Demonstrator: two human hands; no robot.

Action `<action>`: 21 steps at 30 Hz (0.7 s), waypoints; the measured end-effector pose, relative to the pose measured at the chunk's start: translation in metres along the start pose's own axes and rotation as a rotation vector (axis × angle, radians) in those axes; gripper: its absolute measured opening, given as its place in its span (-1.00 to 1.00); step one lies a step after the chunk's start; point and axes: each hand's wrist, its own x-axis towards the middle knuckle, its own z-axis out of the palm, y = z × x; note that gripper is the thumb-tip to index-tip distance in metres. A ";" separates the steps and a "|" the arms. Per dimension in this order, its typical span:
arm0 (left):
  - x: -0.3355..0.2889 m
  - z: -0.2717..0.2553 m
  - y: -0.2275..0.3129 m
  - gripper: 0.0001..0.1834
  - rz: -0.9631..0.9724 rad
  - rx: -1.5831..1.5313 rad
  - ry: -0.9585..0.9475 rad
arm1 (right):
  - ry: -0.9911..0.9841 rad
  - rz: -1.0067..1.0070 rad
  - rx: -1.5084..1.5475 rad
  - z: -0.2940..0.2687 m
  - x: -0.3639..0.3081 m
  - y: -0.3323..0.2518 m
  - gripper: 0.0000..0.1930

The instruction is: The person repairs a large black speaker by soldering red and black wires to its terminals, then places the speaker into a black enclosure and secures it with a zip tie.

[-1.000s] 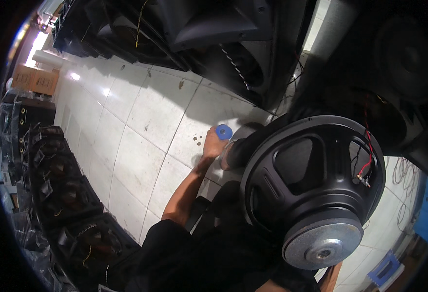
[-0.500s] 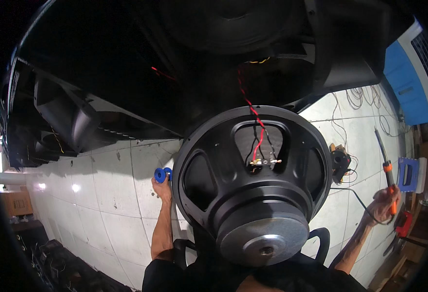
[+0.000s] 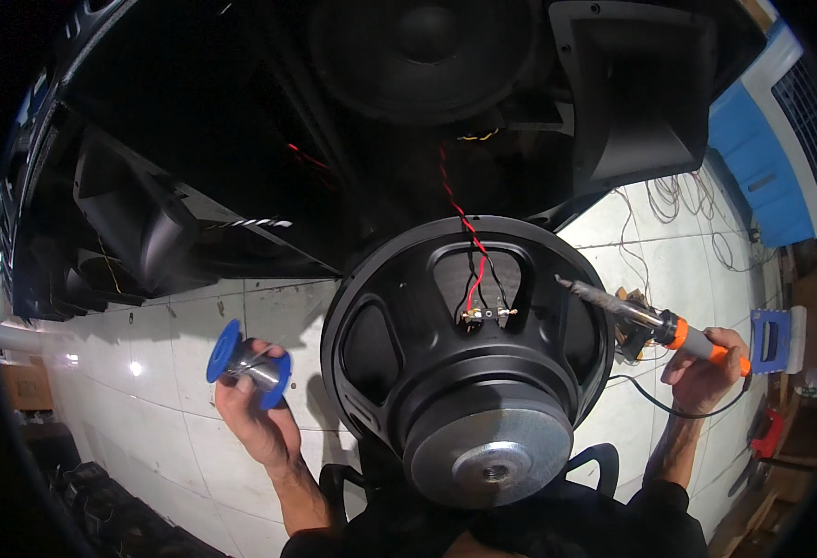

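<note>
So the right hand (image 3: 701, 383) has its fingers wrapped round the orange handle of a soldering iron (image 3: 676, 331), with the metal tip pointing left and showing over the right side of a big black speaker driver (image 3: 487, 365); can't really tell how far above it the tip is. A black cord (image 3: 650, 400) loops below the iron. Over on the other side, the left hand (image 3: 264, 435) is gripping a spool of silvery wire (image 3: 264, 375) with blue end discs, held tilted, well apart from the iron and just off the driver's left edge in the view. The driver itself sits right in front of the person's torso, back side showing, its round metal magnet plate (image 3: 490, 465) nearest the body. Up in one of the frame's windows there's a terminal strip (image 3: 489, 314) with red and black wires (image 3: 474, 237) on it, leading up toward a dark cabinet (image 3: 232, 121). That cabinet side has another round speaker (image 3: 427, 51) and a flared horn (image 3: 645, 102). Further out: pale floor tiles (image 3: 181, 358), loose cables (image 3: 683, 200) at upper right, a blue-and-white unit (image 3: 762, 153) with a grille, and a small blue stool (image 3: 771, 342) beyond the right hand.
</note>
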 end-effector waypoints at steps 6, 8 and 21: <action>-0.019 0.054 0.010 -0.34 -0.193 0.066 -0.209 | -0.092 0.066 -0.061 0.001 0.005 0.000 -0.60; -0.024 0.069 0.012 -0.30 -0.233 0.156 -0.209 | -0.092 0.114 -0.025 0.007 0.005 -0.006 -0.58; -0.010 0.086 0.018 -0.70 -0.184 0.546 -0.432 | -0.163 0.117 -0.151 0.018 0.010 -0.005 -0.55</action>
